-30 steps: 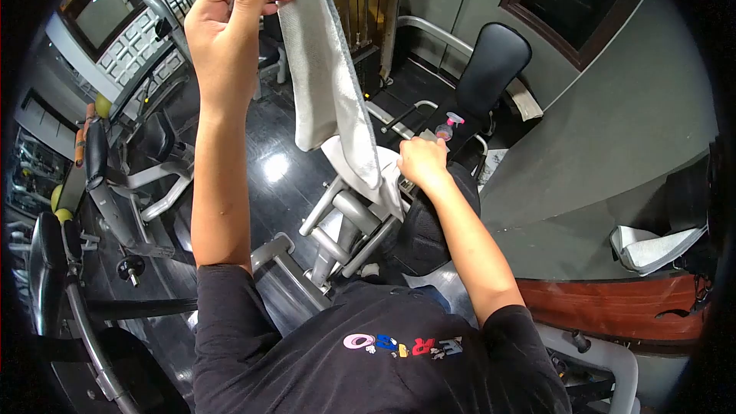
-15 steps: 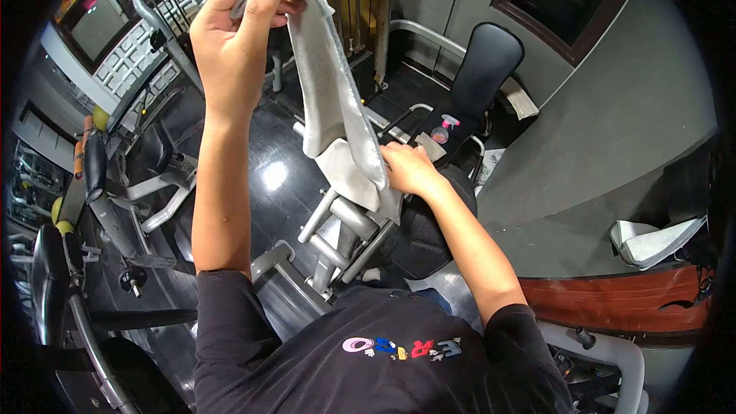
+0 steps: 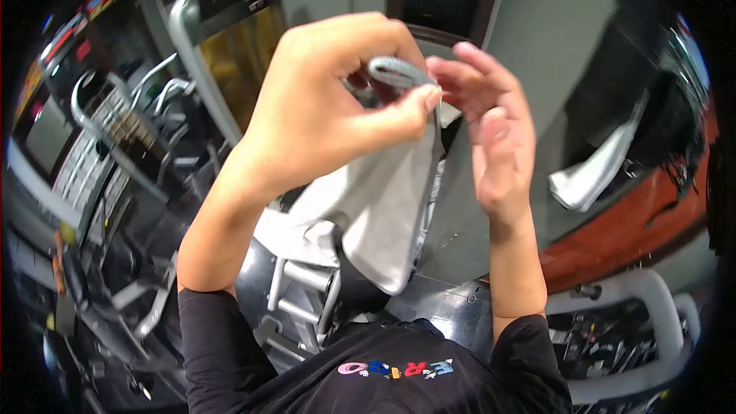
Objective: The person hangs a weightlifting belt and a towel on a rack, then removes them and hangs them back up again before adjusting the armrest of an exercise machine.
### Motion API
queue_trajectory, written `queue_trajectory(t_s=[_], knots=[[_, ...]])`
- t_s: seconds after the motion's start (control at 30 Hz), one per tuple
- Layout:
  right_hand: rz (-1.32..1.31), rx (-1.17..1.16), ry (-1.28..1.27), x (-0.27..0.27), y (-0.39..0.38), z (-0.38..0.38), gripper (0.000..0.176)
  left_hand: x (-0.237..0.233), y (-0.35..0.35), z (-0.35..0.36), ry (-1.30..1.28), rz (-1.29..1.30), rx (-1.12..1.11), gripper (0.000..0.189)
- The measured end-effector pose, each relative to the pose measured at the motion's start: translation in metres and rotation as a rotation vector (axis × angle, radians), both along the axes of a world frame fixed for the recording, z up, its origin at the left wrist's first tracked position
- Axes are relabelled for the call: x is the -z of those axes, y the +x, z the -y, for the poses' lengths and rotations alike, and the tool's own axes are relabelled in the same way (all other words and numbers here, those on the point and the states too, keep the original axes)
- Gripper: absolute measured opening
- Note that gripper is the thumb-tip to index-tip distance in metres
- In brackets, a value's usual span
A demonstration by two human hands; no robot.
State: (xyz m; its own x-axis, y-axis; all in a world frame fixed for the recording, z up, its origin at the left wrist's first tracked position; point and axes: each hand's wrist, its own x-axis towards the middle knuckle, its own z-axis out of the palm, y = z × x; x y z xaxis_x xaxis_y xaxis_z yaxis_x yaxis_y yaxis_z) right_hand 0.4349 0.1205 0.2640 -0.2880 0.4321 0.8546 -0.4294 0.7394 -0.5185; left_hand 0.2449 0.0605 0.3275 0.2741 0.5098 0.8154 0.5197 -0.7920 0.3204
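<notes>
A pale grey-white towel (image 3: 387, 215) hangs down in front of me, folded over on itself. My left hand (image 3: 337, 100) is closed around its upper edge, the thumb pressing the rolled fold from the near side. Just to the right of that fold, my right hand (image 3: 494, 130) is raised with its fingers apart and its palm turned toward the towel. No cloth shows in its grasp, though its fingertips reach close to the left hand. The towel's lower part partly covers the gym machine beneath.
A gym machine's grey tubes (image 3: 303, 284) stand below the towel. At left are a tall weight-stack machine (image 3: 230, 38) and more equipment. On the right, another white cloth (image 3: 598, 169) lies near a reddish-brown ledge (image 3: 636, 222), with a thick grey frame (image 3: 659, 299) lower down.
My view has turned to the right. My left hand has come lower and nearer with the towel. The right hand has let go of the towel's lower part and risen beside the left.
</notes>
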Motion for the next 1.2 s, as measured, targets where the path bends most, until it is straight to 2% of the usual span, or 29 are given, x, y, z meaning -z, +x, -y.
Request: queue_trajectory(t_s=[0.03,0.1,0.17,0.27,0.3,0.37,0.43,0.53,0.63,0.7,0.77,0.83,0.9,0.93,1.1,1.2], knots=[[0.026,-0.014,0.031,-0.004,0.011,0.007,0.046,-0.004,0.014,-0.006,0.027,-0.048,0.042,0.014],[0.099,0.14,-0.006,-0.003,0.035,0.017,0.042,-0.011,0.045,-0.01,-0.032,-0.018,0.097,0.013],[0.047,0.16,-0.151,-0.005,0.063,0.022,0.026,-0.016,0.069,-0.017,-0.048,-0.061,0.167,0.015],[0.079,0.246,-0.171,-0.012,0.108,0.032,0.018,-0.018,0.103,-0.022,-0.044,-0.084,0.239,0.018],[0.073,0.314,-0.14,-0.014,0.118,0.036,0.017,-0.019,0.113,-0.021,-0.12,-0.025,0.267,0.019],[0.163,0.42,-0.104,-0.019,0.145,0.038,0.016,-0.022,0.134,-0.024,-0.097,-0.013,0.295,0.017],[0.102,0.48,-0.027,-0.022,0.159,0.036,0.018,-0.022,0.155,-0.028,-0.008,-0.042,0.325,0.011],[0.204,0.569,-0.01,-0.028,0.186,0.037,0.023,-0.029,0.178,-0.031,0.123,-0.173,0.242,0.008],[0.254,0.714,0.102,-0.043,0.205,0.034,0.018,-0.04,0.198,-0.031,0.116,-0.22,0.2,0.01],[0.191,0.67,0.029,-0.053,0.216,0.032,0.013,-0.047,0.209,-0.033,0.083,-0.227,0.181,0.009],[0.153,0.683,0.089,-0.059,0.226,0.022,0.012,-0.054,0.219,-0.039,0.09,-0.235,0.149,0.013],[0.192,0.623,0.03,-0.06,0.234,0.011,0.014,-0.062,0.228,-0.04,0.101,-0.258,0.119,0.016],[-0.004,0.382,-0.056,-0.061,0.233,-0.003,0.017,-0.07,0.237,-0.042,0.125,-0.285,0.059,0.016],[0.022,0.349,-0.073,-0.066,0.235,-0.002,0.016,-0.073,0.239,-0.044,0.204,-0.343,0.019,0.017],[0.026,0.353,-0.02,-0.087,0.251,-0.023,0.01,-0.088,0.252,-0.055,0.288,-0.413,-0.06,0.02],[0.01,0.506,0.077,-0.097,0.252,-0.043,0.014,-0.091,0.258,-0.065,0.192,-0.32,-0.109,0.021]])
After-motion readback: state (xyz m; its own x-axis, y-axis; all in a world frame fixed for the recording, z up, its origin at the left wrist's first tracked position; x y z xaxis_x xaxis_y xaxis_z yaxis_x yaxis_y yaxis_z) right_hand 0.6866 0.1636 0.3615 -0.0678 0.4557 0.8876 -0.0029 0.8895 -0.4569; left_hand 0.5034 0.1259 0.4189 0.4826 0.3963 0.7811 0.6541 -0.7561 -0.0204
